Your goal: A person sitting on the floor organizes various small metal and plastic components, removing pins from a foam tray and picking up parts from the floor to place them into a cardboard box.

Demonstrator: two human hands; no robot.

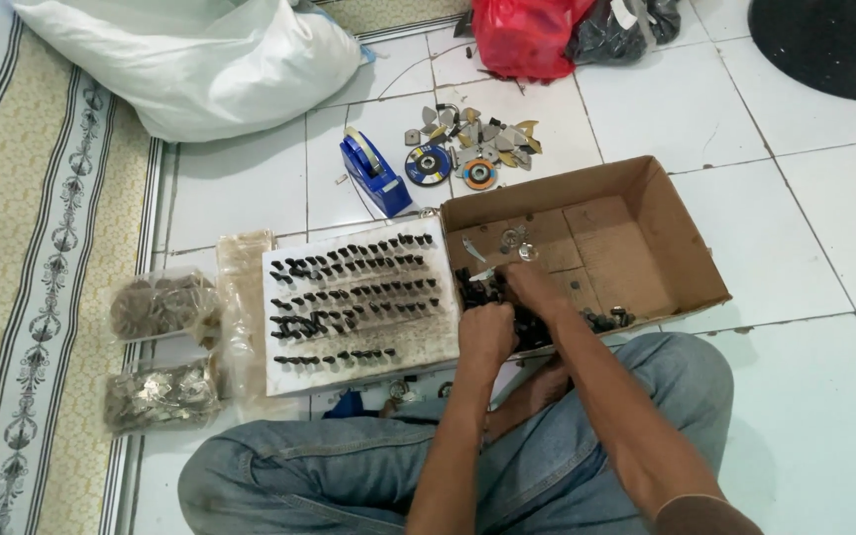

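So I'm cross-legged on the white tile floor [824,396] with a shallow cardboard box [646,248] in front of my knees, and both hands are down at its near left corner in a heap of small black parts [478,289]. My left hand [485,335] is curled into a loose fist with the fingers pressed together around something dark, can't tell exactly what. My right hand [532,287] is pushed into the pile, and I can't tell how its fingers sit since they're buried. The rest of the box is mostly bare cardboard, with a few shiny metal bits [517,243] near the far left and some more black pieces [608,319] along the near wall. Just left of the box, touching it, is a white board [359,302] with rows of the same black parts laid out. Further left are two clear bags of brownish discs [160,305] at the edge of a patterned mat [32,297]. Beyond the board sit a blue tape dispenser [374,170], some grinding discs [430,163] and scrap metal. Plenty of open tile off to the right.
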